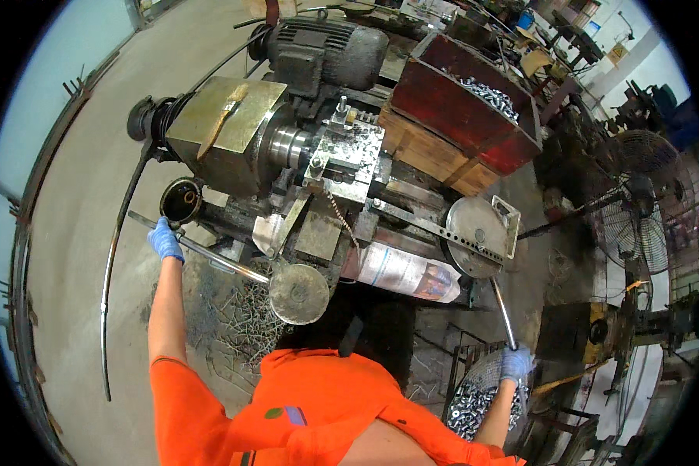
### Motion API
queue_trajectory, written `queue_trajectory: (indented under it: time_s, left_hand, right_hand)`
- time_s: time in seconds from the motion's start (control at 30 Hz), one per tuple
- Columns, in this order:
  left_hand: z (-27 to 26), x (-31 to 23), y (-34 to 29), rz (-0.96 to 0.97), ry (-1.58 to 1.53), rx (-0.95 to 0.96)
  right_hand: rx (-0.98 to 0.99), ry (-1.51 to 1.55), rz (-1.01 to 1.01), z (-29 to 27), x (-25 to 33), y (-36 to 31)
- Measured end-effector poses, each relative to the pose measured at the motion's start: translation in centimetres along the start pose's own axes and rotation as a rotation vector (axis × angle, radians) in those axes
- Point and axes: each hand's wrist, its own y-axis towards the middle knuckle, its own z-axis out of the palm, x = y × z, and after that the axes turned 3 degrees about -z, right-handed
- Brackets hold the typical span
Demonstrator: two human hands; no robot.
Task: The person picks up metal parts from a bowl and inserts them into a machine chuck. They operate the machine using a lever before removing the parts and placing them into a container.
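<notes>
My left hand (165, 239), in a blue glove, is closed round a long metal lever (225, 260) that runs to a round disc (299, 293) at the machine's near side. Just beyond that hand is a round pot (181, 200) with dark liquid. My right hand (516, 363), also gloved in blue, grips a metal rod handle (504, 312) below a larger round plate (476, 231). Between the hands stands a lathe-like machine with a shiny spindle (290, 147) and a metal tool block (348, 159). A perforated bar (419, 221) links the block's side to the plate.
A brush (222, 123) lies on the machine's housing (233, 132), with a motor (326, 54) behind. A red bin (458, 101) holds metal pieces. A wire basket (481, 396) of similar pieces sits beneath my right hand. Shavings (245, 322) litter the floor; a fan (633, 225) stands right.
</notes>
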Motion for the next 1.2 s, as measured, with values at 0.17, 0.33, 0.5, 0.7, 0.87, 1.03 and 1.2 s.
queue_trajectory:
  time_s: [0.17,0.33,0.5,0.7,0.87,1.03,1.2]
  left_hand:
    - [-0.7,2.2,1.5,-0.014,-0.015,0.016]
    - [0.9,1.3,-0.6,-0.04,0.01,0.046]
    - [0.2,1.5,-0.7,-0.014,0.008,0.087]
    - [-0.7,3.0,-0.3,-0.059,-0.016,0.046]
    - [-0.3,2.0,-0.9,-0.035,-0.059,0.088]
    - [0.1,0.8,-1.5,-0.059,0.018,0.141]
    - [-1.8,0.6,-1.5,-0.119,0.118,0.308]
  right_hand:
    - [-0.039,-0.114,0.06,-0.3,0.1,9.5]
    - [-0.147,-0.023,0.24,-1.9,4.1,17.6]
    - [-0.397,0.097,-0.299,-3.2,10.7,14.9]
    - [-0.271,1.196,-0.251,-9.5,15.9,0.6]
    - [0.021,1.178,-1.033,-12.4,24.9,-7.2]
    - [0.132,1.178,-1.118,-11.7,32.9,-8.4]
    - [-0.09,1.061,-1.01,-11.4,27.6,-8.2]
